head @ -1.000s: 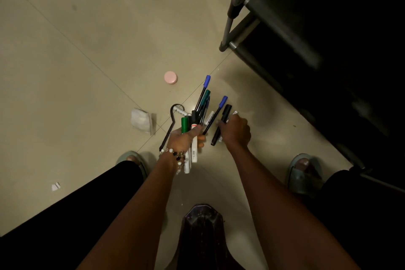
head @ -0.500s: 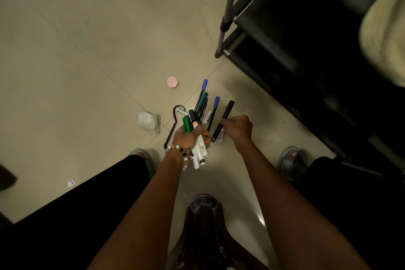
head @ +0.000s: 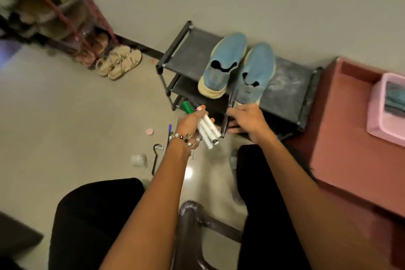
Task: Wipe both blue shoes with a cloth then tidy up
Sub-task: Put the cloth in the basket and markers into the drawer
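**Blue shoes on rack top; both hands full of markers**

Blue shoes [head: 236,68] sit side by side, touching, on the top shelf of a low black rack [head: 285,92] against the wall, upper centre of the frame, toes toward the wall.

Near to far:

- Bottom centre: dark brown chair edge [head: 188,221] between two black-clad legs.
- Centre: left hand [head: 189,124], beaded bracelet at the wrist, fingers curled round a bundle of markers [head: 207,128] — white barrels, one green cap, one orange cap.
- Just right of it: right hand [head: 247,119] pinches a single black marker [head: 228,116], held roughly upright, its top end overlapping the heel of the right-side shoe in view.
- Floor, left of the left wrist: a blue-capped pen [head: 169,129], a black hook [head: 156,158], a pink round cap [head: 150,132], a small clear wrapper [head: 139,159].
- Right edge: reddish-brown cabinet [head: 341,149] carrying a pink tub [head: 377,120]; its contents are unclear.
- Upper left: tan sandals [head: 119,62] on the floor beside a red-framed rack [head: 65,17] of footwear, blurred.
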A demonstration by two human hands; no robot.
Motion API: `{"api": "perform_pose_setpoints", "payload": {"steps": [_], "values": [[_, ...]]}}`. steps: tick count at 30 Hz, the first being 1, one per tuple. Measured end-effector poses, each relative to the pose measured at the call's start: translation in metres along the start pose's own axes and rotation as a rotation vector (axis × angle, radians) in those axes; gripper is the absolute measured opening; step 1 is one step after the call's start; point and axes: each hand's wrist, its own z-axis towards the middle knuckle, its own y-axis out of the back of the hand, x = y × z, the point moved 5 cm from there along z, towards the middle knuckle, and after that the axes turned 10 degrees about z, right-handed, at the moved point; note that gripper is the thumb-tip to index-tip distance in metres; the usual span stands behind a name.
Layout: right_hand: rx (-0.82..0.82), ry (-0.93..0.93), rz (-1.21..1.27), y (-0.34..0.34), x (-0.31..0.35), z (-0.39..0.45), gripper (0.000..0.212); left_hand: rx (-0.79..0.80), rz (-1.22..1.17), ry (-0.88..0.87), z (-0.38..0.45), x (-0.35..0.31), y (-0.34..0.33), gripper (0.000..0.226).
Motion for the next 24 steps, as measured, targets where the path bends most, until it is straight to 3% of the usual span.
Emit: {"api": "perform_pose_setpoints", "payload": {"steps": [3, 7, 11, 14, 18, 21, 24], "values": [[0.003, 0.076, 0.182, 0.071, 0.031, -0.065, 0.014, 0.140, 0.000, -0.050, -0.054, -0.005, -0.076, 0.009], [-0.115, 0.151, 0.337, 0.168, 0.026, -0.138, 0.017, 0.289, 0.092, -0.001, -0.115, 0.031, -0.183, 0.011], [-0.287, 0.116, 0.479, 0.264, -0.034, -0.187, 0.015, 0.419, 0.148, 0.176, -0.154, 0.108, -0.266, 0.013], [-0.399, -0.012, 0.496, 0.326, -0.109, -0.212, 0.015, 0.444, 0.220, 0.361, -0.173, 0.180, -0.300, 0.017], [-0.594, -0.279, 0.367, 0.384, -0.207, -0.226, 0.020, 0.386, 0.415, 0.476, -0.178, 0.263, -0.309, 0.009], [-0.676, -0.367, 0.214, 0.415, -0.255, -0.209, 0.024, 0.372, 0.552, 0.512, -0.174, 0.297, -0.307, 0.007], [-0.750, -0.456, -0.047, 0.437, -0.280, -0.186, 0.003, 0.389, 0.635, 0.519, -0.161, 0.311, -0.309, 0.008]]}}
